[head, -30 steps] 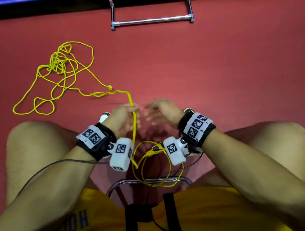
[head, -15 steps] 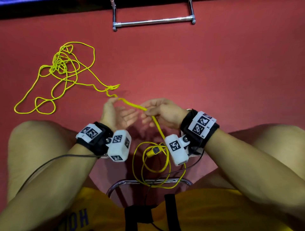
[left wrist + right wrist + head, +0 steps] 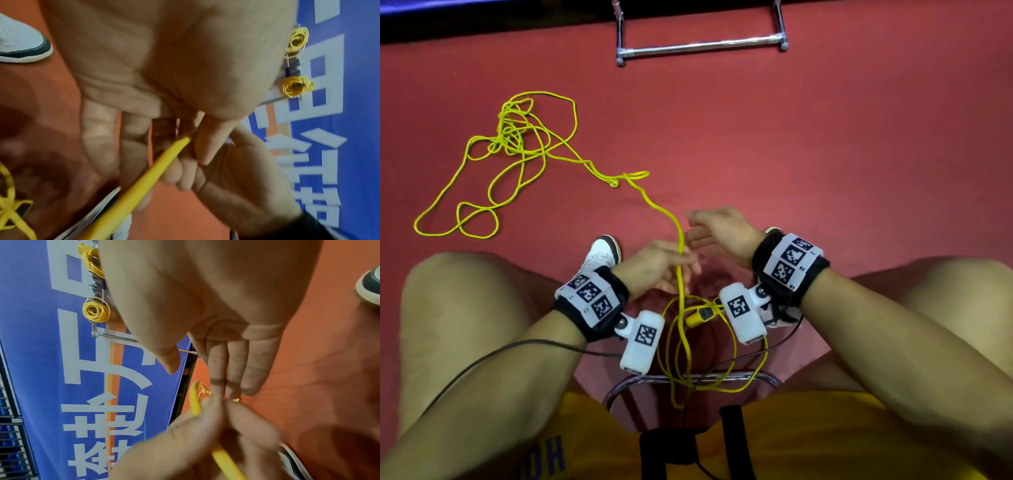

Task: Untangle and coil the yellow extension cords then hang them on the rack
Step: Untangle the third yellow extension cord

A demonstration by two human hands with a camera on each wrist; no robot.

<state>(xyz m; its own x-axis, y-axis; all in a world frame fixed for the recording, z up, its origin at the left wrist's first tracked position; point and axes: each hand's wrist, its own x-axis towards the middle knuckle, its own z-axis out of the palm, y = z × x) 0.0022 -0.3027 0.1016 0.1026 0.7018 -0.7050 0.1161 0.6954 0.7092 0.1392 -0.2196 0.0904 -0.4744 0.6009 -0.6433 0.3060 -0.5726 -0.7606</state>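
Note:
A yellow extension cord lies in a loose tangle (image 3: 517,144) on the red floor at the left. One strand (image 3: 654,202) runs from it to my hands. My left hand (image 3: 681,270) pinches this strand (image 3: 144,178) between thumb and forefinger above my knees. Just beyond it, my right hand (image 3: 695,226) is off the cord, its fingers (image 3: 236,369) straight. Below the hands, pulled-in cord hangs in loops (image 3: 722,359) with a yellow plug (image 3: 700,315). The chrome rack's base bar (image 3: 702,46) stands at the far edge. Two coiled cords (image 3: 95,309) hang on the rack.
I sit on a chrome-framed seat (image 3: 760,377) with bare knees to either side. A white shoe (image 3: 602,253) rests on the floor by my left hand. Thin dark cables (image 3: 500,353) trail from the wrist cameras. A blue banner (image 3: 51,369) stands behind the rack.
Half a second ago my right hand held the strand and the left was open. Now the left hand grips it and the right has let go and reached forward. More cord hangs below.

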